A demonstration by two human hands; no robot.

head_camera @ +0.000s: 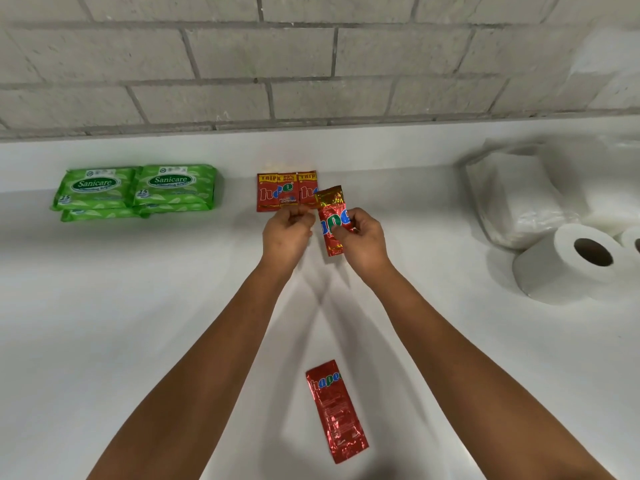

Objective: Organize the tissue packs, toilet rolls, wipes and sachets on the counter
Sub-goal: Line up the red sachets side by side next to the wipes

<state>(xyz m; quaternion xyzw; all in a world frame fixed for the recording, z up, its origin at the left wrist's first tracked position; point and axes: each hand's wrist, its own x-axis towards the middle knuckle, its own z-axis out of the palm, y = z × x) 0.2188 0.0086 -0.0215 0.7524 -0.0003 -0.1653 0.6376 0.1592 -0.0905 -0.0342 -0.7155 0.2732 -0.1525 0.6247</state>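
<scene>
My right hand pinches a red foil sachet, held upright above the white counter. My left hand is curled just left of it, fingertips at the lower edge of two red sachets lying side by side near the wall; whether it grips anything I cannot tell. Another red sachet lies flat near the front edge between my forearms. Green wipes packs are stacked in two piles at the back left. Toilet rolls lie at the right, beside plastic-wrapped tissue packs.
A grey block wall runs along the back of the counter. A second toilet roll is cut off by the right frame edge.
</scene>
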